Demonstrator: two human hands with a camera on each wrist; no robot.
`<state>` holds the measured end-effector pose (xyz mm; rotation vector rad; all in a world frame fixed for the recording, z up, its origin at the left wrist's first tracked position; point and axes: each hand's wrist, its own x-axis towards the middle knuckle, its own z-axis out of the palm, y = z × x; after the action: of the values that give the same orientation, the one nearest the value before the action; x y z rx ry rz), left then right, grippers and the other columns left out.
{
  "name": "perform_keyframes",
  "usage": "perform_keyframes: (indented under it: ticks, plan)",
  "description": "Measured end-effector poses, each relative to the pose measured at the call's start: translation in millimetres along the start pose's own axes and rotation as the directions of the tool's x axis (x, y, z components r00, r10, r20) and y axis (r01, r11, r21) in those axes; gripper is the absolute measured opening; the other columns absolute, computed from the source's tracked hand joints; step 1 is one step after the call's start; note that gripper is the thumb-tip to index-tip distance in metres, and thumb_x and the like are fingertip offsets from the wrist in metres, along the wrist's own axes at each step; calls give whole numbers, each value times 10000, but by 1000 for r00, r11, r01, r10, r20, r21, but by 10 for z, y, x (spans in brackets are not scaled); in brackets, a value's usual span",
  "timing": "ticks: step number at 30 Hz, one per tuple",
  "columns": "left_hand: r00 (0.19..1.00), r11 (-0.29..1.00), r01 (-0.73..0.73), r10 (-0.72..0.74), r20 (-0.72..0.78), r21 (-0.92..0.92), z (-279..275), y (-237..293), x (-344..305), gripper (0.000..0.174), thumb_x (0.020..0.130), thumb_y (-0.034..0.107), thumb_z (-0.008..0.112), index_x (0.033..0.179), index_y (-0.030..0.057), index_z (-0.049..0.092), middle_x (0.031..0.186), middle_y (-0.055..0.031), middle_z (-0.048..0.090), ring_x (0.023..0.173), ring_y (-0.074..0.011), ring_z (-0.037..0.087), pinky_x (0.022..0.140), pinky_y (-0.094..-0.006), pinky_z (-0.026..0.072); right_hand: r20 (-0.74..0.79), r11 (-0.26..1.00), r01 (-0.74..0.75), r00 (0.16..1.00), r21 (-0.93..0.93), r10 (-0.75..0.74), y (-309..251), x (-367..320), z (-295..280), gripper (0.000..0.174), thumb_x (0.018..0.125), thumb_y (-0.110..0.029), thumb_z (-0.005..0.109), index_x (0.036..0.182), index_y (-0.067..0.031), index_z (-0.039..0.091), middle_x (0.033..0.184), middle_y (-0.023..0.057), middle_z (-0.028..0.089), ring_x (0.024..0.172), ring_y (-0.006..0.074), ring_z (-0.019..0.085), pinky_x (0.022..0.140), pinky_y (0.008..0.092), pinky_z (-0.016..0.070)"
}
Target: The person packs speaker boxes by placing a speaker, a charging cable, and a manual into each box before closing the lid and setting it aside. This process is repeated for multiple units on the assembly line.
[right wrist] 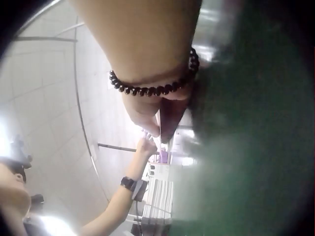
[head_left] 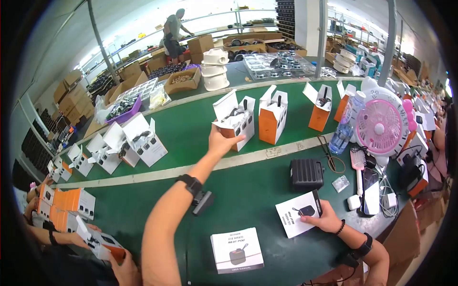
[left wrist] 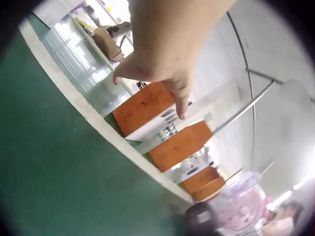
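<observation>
On the green belt, my left hand point(head_left: 224, 143) grips a small open-topped speaker box point(head_left: 245, 127) between thumb and fingers. Its white flap stands up, and a dark item in wrapping shows inside. The left wrist view has the thumb and fingers straddling the box's orange side point(left wrist: 145, 109). My right hand point(head_left: 329, 218) pinches a white user manual point(head_left: 290, 217) by its right edge, thumb on top of the cover. A stack of the same manuals point(head_left: 237, 250) lies on the table between my arms, seen edge-on in the right wrist view.
Other open boxes point(head_left: 273, 119) stand along the belt on both sides. A black speaker point(head_left: 306, 175), small clear packet point(head_left: 340, 183), hairbrush point(head_left: 358, 159), phone point(head_left: 369, 193), bottle point(head_left: 347, 121) and pink fan point(head_left: 380, 125) sit rightward. At lower left, another person's hands point(head_left: 125, 269) hold a box.
</observation>
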<state>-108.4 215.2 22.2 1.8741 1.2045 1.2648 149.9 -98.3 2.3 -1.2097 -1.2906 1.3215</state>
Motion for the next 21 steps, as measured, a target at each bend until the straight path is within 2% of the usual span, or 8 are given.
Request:
perform_keyframes:
  ticks: [3, 6, 7, 13, 16, 18, 20, 21]
  plan:
    - [984, 991, 132, -130, -119, 7, 218, 58, 25, 796, 554, 314, 911, 1165, -34, 538, 1116, -166, 636, 1028, -267, 622, 881, -350, 490, -47, 999, -29, 998, 44, 31, 5, -47, 5, 332, 818, -116, 735, 1084, 22, 592, 981, 45, 664, 875, 90, 605, 789, 266, 499]
    - [988, 963, 153, -157, 1, -220, 99, 134, -125, 631, 590, 217, 896, 1079, -32, 585, 1001, -117, 662, 915, -211, 642, 798, -303, 512, -42, 962, -137, 988, 238, 151, -108, -79, -14, 330, 861, -116, 683, 1133, 23, 557, 1012, 46, 654, 897, 89, 599, 793, 263, 496]
    - [956, 945, 277, -251, 154, -174, -75, 202, -196, 576, 624, 179, 879, 1075, -30, 589, 998, -94, 654, 904, -164, 628, 786, -273, 504, -22, 968, -92, 995, 234, 100, -192, -78, -30, 321, 877, -111, 659, 1147, 22, 549, 1023, 47, 651, 904, 91, 598, 794, 265, 497]
    - [852, 932, 219, -39, 522, -288, -858, 859, -1041, 693, 634, 137, 869, 1222, -19, 538, 1158, -92, 611, 1054, -184, 591, 897, -318, 474, -24, 953, 282, 959, 113, -281, -844, 196, 16, 253, 879, -58, 609, 1116, 27, 586, 1029, 68, 641, 943, 131, 596, 834, 288, 480]
    - [849, 977, 171, -80, 523, -127, -863, 931, -1182, 732, 623, 214, 876, 1226, -18, 533, 1198, -112, 592, 1076, -207, 560, 956, -339, 435, 168, 838, 544, 823, 42, -543, -1157, 473, 175, 246, 797, 27, 587, 1031, 12, 659, 1038, 107, 640, 966, 196, 603, 871, 303, 456]
    - [772, 993, -101, 42, 635, 57, -925, 890, -1075, 823, 570, 375, 871, 1214, -23, 548, 1155, -157, 612, 1059, -296, 578, 941, -345, 444, 208, 835, 550, 813, 34, -544, -1309, 506, 282, 276, 759, 53, 574, 1013, 6, 672, 1041, 113, 633, 969, 215, 600, 879, 306, 449]
    - [506, 865, -255, -262, 822, 433, -1261, 1281, -736, 799, 552, 378, 878, 1174, -29, 587, 1092, -180, 641, 1022, -292, 612, 885, -345, 480, 232, 828, 561, 803, 17, -549, -1445, 495, 315, 310, 721, 78, 561, 995, 1, 686, 1045, 118, 626, 972, 233, 596, 886, 310, 443]
    - [570, 720, -288, -401, 717, 631, -1402, 1493, -628, 746, 582, 360, 867, 1160, -30, 601, 1074, -190, 648, 1008, -282, 625, 864, -348, 492, 294, 808, 588, 777, -25, -556, -1498, 474, 300, 337, 706, 91, 538, 989, -6, 693, 1034, 114, 614, 964, 230, 587, 877, 309, 439]
